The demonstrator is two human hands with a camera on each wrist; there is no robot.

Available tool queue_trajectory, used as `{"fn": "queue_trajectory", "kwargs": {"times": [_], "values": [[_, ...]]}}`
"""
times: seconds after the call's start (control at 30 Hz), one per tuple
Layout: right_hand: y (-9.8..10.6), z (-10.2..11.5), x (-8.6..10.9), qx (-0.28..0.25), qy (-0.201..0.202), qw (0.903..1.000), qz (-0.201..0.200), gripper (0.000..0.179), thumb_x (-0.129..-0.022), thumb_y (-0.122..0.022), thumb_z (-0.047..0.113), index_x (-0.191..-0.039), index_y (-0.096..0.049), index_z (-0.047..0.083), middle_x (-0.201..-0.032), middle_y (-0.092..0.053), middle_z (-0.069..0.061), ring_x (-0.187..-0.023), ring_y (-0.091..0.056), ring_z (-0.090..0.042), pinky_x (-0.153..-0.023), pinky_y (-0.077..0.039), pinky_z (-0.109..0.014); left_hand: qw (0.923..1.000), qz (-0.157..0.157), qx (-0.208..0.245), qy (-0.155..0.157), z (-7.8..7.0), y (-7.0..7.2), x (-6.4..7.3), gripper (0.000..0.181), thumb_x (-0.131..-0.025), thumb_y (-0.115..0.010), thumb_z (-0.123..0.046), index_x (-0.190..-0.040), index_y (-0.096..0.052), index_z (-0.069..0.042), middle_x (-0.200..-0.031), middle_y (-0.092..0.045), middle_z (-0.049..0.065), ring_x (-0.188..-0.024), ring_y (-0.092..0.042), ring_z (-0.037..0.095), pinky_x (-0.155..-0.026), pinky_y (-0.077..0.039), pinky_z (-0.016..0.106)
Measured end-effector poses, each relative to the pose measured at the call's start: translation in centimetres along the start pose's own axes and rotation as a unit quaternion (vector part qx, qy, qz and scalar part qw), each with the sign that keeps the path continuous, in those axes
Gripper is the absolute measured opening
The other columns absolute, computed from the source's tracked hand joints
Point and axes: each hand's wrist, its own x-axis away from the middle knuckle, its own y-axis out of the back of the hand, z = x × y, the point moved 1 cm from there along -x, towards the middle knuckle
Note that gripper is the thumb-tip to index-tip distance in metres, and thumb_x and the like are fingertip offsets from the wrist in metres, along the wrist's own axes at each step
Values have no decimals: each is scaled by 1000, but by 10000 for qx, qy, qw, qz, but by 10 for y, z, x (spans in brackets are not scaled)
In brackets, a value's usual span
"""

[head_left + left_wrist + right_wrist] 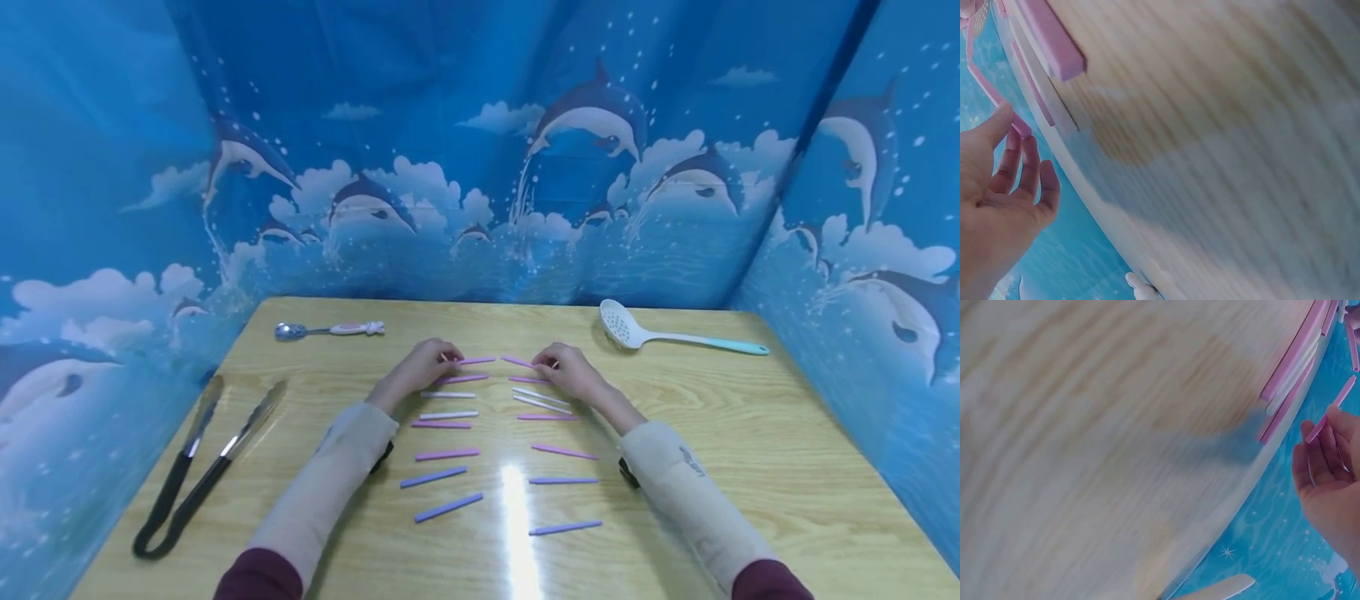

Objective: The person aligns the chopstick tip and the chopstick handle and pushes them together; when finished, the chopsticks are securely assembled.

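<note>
- Clock directions follow the head view, with 12 o'clock at the far edge of the table.
- The left hand pinches the left pink stick near its outer end, between thumb and fingers; the stick points from that grip to about 3 o'clock.
- The right hand pinches the right pink stick the same way, near its outer end; this one points to between 9 and 10 o'clock.
- The relation that seems to matter most is tip to tip: the two inner ends face each other across a narrow gap, just beside one another yet apart in the head view.
- Their long axes run nearly in one line, each inner end tilting slightly toward 12 o'clock, so the pair bends a little at the gap.
- Neither hand is clearly nearer that gap; it sits about midway between the two grips.
- Whether the held sticks rest on the table or hang just above it cannot be told.
- Close by, toward 6 o'clock, lie a lower left pink stick and a lower right pink stick, well short of touching each other.
</note>
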Motion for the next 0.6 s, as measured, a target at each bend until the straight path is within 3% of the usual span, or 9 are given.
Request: {"fn": "queue_trajectory", "kwargs": {"times": [0.6], "values": [[-3, 5, -2, -53, 282, 9995, -88, 11, -87, -64, 2, -95, -69, -4, -85, -63, -12, -80, -61, -23, -74, -54, -33, 9999, 88, -74, -4, -3, 2, 0, 18, -92, -61, -10, -107, -68, -2, -97, -66, 11, -92, -60, 24, -84, -51, 36]]}}
